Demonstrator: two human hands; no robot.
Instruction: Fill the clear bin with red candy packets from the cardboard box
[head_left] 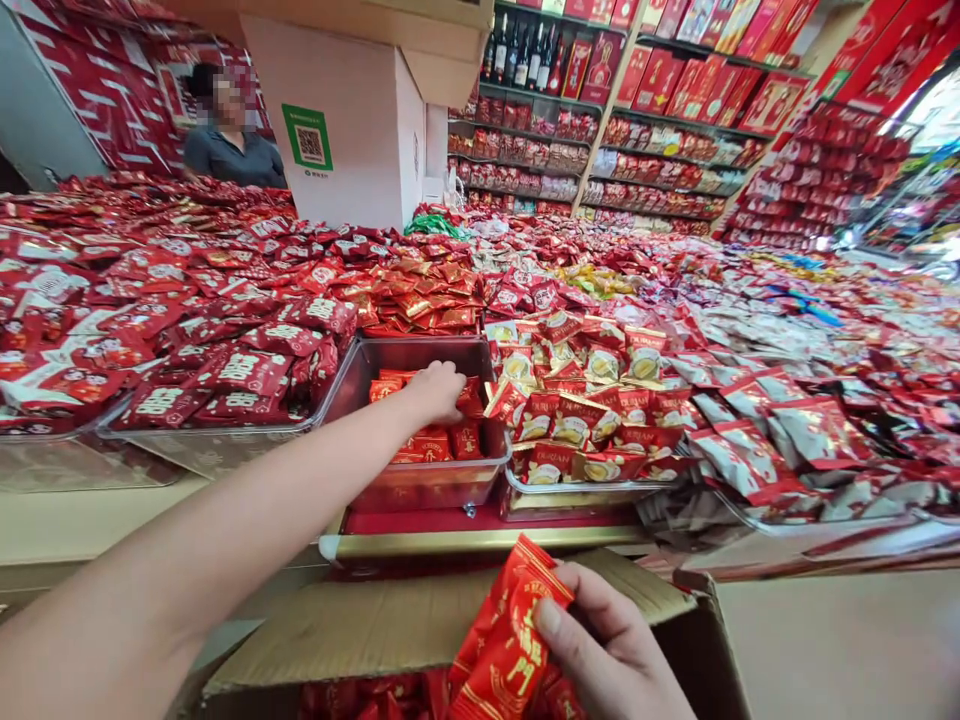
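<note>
My right hand (611, 640) pinches red wrapped snack packets (506, 640) with gold lettering between thumb and fingers. They are held above an open cardboard box (360, 620), inside which more red packets show. My left arm stretches forward, and my left hand (439, 390) is down inside a clear plastic bin (427, 485). Its fingers curl downward over red packets (431, 447) lying there; the fingertips and anything they grip are hidden.
Durian-labelled packets (574, 425) fill the bin to the right, dark red packets (244, 375) the one to the left. A white pillar (345, 130) rises behind the display. A person (234, 150) is at the back left. Stocked shelves (592, 130) line the back wall.
</note>
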